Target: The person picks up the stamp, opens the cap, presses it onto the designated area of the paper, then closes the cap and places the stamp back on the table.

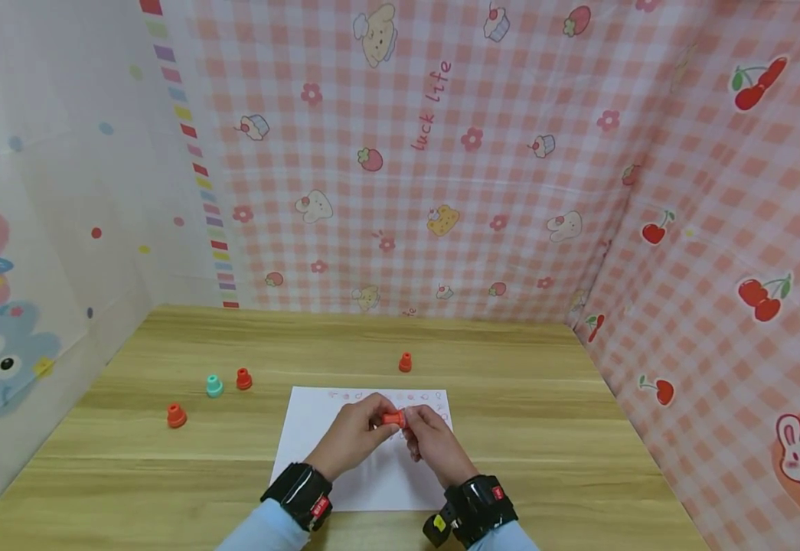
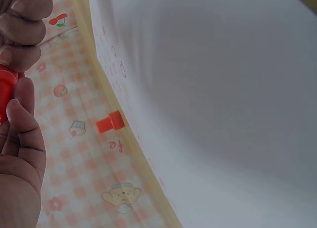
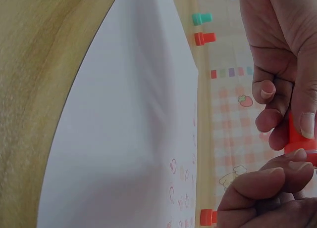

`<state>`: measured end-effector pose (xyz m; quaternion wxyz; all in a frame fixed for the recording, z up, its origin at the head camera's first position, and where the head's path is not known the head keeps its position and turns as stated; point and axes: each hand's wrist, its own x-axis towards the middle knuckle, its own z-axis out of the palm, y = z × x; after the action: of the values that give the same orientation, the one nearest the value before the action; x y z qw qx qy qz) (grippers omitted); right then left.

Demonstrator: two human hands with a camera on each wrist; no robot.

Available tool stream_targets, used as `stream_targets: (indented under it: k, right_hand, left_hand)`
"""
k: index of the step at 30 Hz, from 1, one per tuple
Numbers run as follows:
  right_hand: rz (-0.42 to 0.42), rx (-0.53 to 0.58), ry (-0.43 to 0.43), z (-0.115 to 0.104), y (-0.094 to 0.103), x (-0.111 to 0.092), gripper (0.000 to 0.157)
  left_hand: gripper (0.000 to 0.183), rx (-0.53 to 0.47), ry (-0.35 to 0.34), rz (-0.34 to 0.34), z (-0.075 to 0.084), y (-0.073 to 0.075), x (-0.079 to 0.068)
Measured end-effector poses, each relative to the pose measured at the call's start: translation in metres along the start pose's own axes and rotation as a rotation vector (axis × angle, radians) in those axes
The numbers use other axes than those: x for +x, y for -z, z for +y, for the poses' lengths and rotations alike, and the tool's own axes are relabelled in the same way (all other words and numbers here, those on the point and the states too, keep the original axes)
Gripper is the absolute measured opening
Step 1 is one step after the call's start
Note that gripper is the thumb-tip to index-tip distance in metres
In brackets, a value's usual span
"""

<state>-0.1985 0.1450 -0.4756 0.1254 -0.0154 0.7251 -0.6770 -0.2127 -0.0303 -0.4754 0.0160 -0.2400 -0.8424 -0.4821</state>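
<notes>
A small red toy stamp [image 1: 393, 418] is held level between both hands above the white paper [image 1: 344, 478]. Its left end is pinched by the thumb and fingers of my left hand [image 1: 354, 432]. My right hand [image 1: 435, 444] grips the other end, its fingertips right at the wider rim. In the right wrist view, the stamp [image 3: 300, 141] shows between the left thumb and the right fingertips. The left wrist view catches only part of the stamp [image 2: 6, 89] at its edge. Small printed figures run along the paper's top and right side.
Another red stamp [image 1: 406, 363] stands behind the paper on the wooden table [image 1: 544, 459]. To the left stand a teal stamp [image 1: 214, 386], a red stamp [image 1: 244, 379] beside it and one more red stamp [image 1: 176, 416] nearer. Patterned cloth walls [image 1: 400, 191] enclose the table's back and sides.
</notes>
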Motion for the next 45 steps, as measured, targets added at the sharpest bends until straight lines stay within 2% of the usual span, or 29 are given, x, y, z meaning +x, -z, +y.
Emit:
stream_targets:
  k: [8, 14, 23, 30, 39, 45]
  right_hand:
    - [-0.02, 0.059, -0.023, -0.001, 0.003, -0.002, 0.025]
    - [-0.02, 0.063, -0.028, -0.001, 0.005, -0.002, 0.025]
    - [0.007, 0.024, -0.025, -0.001, 0.005, -0.003, 0.027]
    - [0.015, -0.003, -0.008, -0.001, 0.006, -0.004, 0.027]
    - [0.028, -0.066, 0.018, 0.0, 0.003, -0.004, 0.028]
    - [0.021, -0.112, 0.047, 0.002, -0.002, -0.002, 0.028]
  left_hand:
    - [0.01, 0.024, -0.031, -0.018, 0.004, -0.002, 0.004]
    - [0.01, 0.057, -0.058, -0.026, 0.007, -0.003, 0.007]
    - [0.011, 0.08, -0.047, -0.019, 0.008, -0.006, 0.009]
    - [0.012, 0.082, -0.065, -0.034, 0.008, -0.007, 0.01]
    - [0.014, 0.118, -0.09, -0.063, 0.007, 0.0, 0.01]
    - [0.012, 0.144, -0.069, -0.079, 0.004, 0.007, 0.008]
